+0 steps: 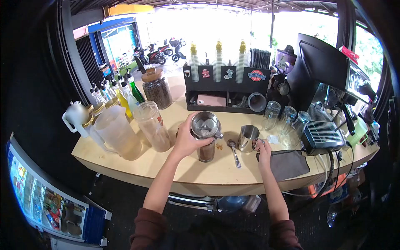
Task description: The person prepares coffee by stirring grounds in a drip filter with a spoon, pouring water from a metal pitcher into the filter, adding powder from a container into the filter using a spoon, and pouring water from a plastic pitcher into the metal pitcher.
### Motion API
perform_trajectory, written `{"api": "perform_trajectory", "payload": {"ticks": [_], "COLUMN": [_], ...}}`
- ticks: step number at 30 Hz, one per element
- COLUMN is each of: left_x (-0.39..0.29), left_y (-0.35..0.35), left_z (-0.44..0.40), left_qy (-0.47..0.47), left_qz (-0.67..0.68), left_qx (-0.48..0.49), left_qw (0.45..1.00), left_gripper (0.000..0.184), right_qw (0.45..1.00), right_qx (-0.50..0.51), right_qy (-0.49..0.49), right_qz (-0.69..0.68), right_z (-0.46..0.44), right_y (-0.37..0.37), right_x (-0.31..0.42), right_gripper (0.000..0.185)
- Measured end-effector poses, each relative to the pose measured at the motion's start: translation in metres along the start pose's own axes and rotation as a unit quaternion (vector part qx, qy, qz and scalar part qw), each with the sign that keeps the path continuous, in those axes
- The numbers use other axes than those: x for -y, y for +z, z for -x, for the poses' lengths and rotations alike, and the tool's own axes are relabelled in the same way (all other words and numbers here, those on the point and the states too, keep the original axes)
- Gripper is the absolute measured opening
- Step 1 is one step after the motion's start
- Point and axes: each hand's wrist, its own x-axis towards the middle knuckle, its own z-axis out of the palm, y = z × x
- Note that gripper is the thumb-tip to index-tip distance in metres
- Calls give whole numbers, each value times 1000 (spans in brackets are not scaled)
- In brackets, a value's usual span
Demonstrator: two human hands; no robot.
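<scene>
Counter (187,176): pale, smooth top, curved near edge. Cloth (290,163): dark grey, matte, flat, near right. Spoon (234,155): shiny metal, bowl pointing far. Glass (206,155): clear, brown contents, near centre. Left hand (186,139): fingers and thumb curled round the steel vessel (206,121), round-mouthed, polished, above the glass; whether the two touch cannot be told. Right hand (262,150): fingers closed together at the handle of the steel pitcher (247,138), which stands upright right of the spoon.

Farther left: plastic jug (118,135), cloudy, handled; plastic container (152,127), tall, cylindrical, brown-tinged. Farther right: three clear drinking glasses (273,111); espresso machine (321,139), black and metal, slatted tray.

Far: bean jar (157,92), wooden lid; black organiser (216,87) bearing stacked clear cups (218,62).
</scene>
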Motion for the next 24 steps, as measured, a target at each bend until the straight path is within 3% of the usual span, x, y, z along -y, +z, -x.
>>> {"api": "perform_trajectory", "payload": {"ticks": [5,18,24], "left_x": [-2,10,11], "left_y": [3,7,5], "left_z": [-2,7,4], "left_qy": [73,107,5], "left_qz": [16,52,33], "left_qx": [-24,-54,-64], "left_qw": [997,991,997], "left_gripper": [76,78,79], "right_qw": [1000,1000,1000], "right_qx": [1,-1,-4], "right_qy": [14,15,18], "right_qz": [6,-1,5], "right_z": [3,2,3], "right_y": [3,2,1], "right_x": [9,7,8], "right_gripper": [25,22,22]}}
